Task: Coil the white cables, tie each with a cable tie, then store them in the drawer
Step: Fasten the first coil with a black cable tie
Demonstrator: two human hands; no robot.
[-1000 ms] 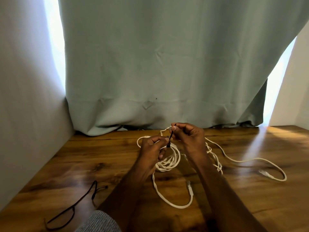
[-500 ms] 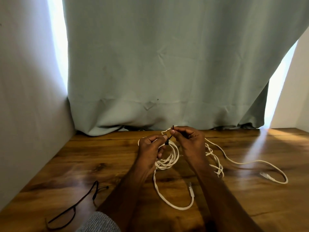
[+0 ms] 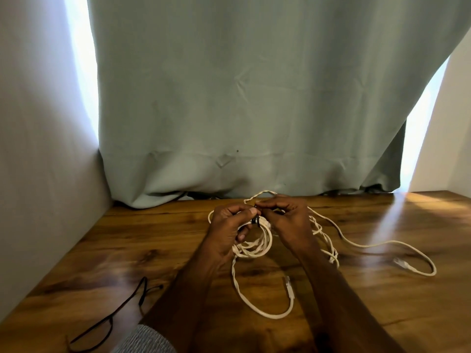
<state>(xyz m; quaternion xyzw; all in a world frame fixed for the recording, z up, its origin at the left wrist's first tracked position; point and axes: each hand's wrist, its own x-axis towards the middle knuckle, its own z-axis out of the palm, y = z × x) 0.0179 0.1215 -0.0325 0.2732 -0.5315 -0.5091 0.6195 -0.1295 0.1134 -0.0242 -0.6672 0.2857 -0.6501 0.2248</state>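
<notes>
The left hand (image 3: 229, 226) grips the coiled white cable (image 3: 254, 247) at desk centre; the right hand (image 3: 288, 220) pinches the black cable tie (image 3: 255, 221) on the coil. A loose white cable (image 3: 369, 247) trails toward 3 o'clock. Bare desk (image 3: 153, 238) lies at 9 o'clock, a wall (image 3: 38, 174) bounding it. The curtain (image 3: 242, 110) closes 12 o'clock. A black cord (image 3: 122, 309) lies at 7 o'clock. No writing is readable.
</notes>
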